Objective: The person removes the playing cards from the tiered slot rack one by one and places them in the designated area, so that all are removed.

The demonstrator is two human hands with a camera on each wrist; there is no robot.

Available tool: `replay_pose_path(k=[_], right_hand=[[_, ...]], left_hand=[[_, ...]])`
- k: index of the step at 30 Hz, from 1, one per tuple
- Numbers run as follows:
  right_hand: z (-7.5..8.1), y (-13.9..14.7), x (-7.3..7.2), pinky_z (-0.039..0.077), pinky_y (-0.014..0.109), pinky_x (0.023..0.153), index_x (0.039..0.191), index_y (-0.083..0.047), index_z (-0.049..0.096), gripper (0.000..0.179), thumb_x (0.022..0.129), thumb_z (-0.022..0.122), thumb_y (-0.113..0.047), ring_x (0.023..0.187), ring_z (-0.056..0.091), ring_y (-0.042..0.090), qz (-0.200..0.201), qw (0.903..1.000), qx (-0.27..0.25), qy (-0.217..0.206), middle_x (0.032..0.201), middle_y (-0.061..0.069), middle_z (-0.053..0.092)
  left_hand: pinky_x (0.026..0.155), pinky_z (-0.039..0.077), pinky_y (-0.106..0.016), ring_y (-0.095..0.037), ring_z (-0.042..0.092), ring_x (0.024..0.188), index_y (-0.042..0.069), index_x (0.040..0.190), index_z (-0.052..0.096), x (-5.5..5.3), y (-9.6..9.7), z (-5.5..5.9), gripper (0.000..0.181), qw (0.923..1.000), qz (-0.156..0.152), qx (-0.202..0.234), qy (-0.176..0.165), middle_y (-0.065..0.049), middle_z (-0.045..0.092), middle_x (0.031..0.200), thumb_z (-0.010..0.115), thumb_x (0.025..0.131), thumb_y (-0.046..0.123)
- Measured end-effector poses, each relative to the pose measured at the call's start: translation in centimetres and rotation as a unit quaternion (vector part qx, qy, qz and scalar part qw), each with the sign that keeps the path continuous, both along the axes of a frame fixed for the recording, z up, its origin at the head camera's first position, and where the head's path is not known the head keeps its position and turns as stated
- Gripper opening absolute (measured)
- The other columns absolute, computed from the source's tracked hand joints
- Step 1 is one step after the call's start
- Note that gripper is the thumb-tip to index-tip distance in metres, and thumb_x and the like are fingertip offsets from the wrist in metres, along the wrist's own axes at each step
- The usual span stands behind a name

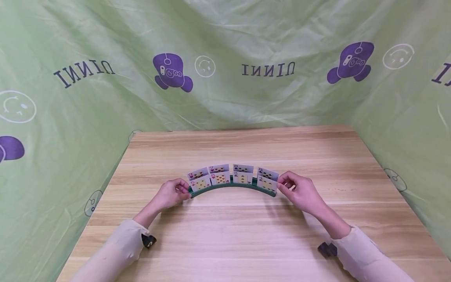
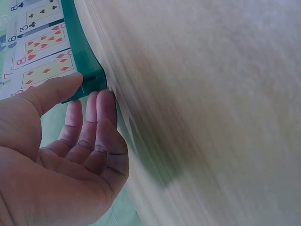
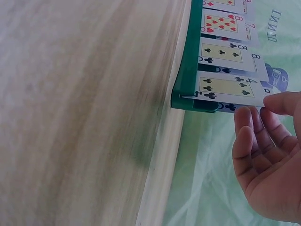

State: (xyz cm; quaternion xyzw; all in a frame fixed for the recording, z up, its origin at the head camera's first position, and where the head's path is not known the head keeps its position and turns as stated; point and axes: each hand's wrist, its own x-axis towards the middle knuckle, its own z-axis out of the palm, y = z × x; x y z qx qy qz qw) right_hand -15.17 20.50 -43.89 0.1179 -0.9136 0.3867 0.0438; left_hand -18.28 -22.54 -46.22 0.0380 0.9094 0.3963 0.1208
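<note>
Bracing looks like the left hand's (image 1: 172, 194) job: it pinches the left end of the curved green card holder (image 3: 189, 56), probably so the rack doesn't slide while the other end is worked. Holder sits mid-table, ends bowed toward the person, on the wood-grain table (image 1: 229, 235). The curve likely fans the cards so every face reads from the person's side.

Two rows loaded, four cards each. Back row (image 1: 219, 169) stands higher than the front row (image 1: 220, 178), so its top indices show over the front cards. Cards lean back a little, presumably for reading.

Hands: left is nearly closed, narrow gap, thumb on top of the holder's end, fingers curled in at its end; exact fingertip contact partly hidden. Right hand (image 1: 303, 192) is also narrow: thumb and index at the upper outer corner of the clubs card at the right end (image 1: 267, 185), other fingers loosely curled. Reads as a light corner pinch, likely for squaring the card in its slot; grip force, can't tell.
</note>
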Motion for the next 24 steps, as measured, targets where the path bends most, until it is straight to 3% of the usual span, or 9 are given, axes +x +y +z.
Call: replay_pose_path(k=[17, 24], right_hand=[[0.60, 0.53, 0.15, 0.052, 0.023, 0.064, 0.095, -0.012, 0.066, 0.007, 0.093, 0.069, -0.018, 0.072, 0.060, 0.010, -0.007, 0.9997, -0.010, 0.023, 0.083, -0.001, 0.069], [0.90, 0.90, 0.26, 0.050, 0.023, 0.059, 0.097, -0.013, 0.065, 0.004, 0.094, 0.068, -0.015, 0.069, 0.059, 0.010, -0.007, 0.9995, -0.031, 0.004, 0.082, 0.002, 0.066]], left_hand=[[0.066, 0.052, -0.023, -0.017, 0.063, 0.080, 0.004, 0.100, 0.063, 0.25, 0.31, 0.21, 0.025, 1.0000, 0.005, -0.001, 0.001, -0.010, 0.067, 0.092, 0.077, 0.080, 0.006], [0.072, 0.055, -0.027, -0.018, 0.065, 0.082, 0.004, 0.100, 0.063, 0.30, 0.39, 0.11, 0.026, 0.9999, 0.008, -0.007, 0.006, -0.010, 0.068, 0.094, 0.078, 0.079, 0.006]])
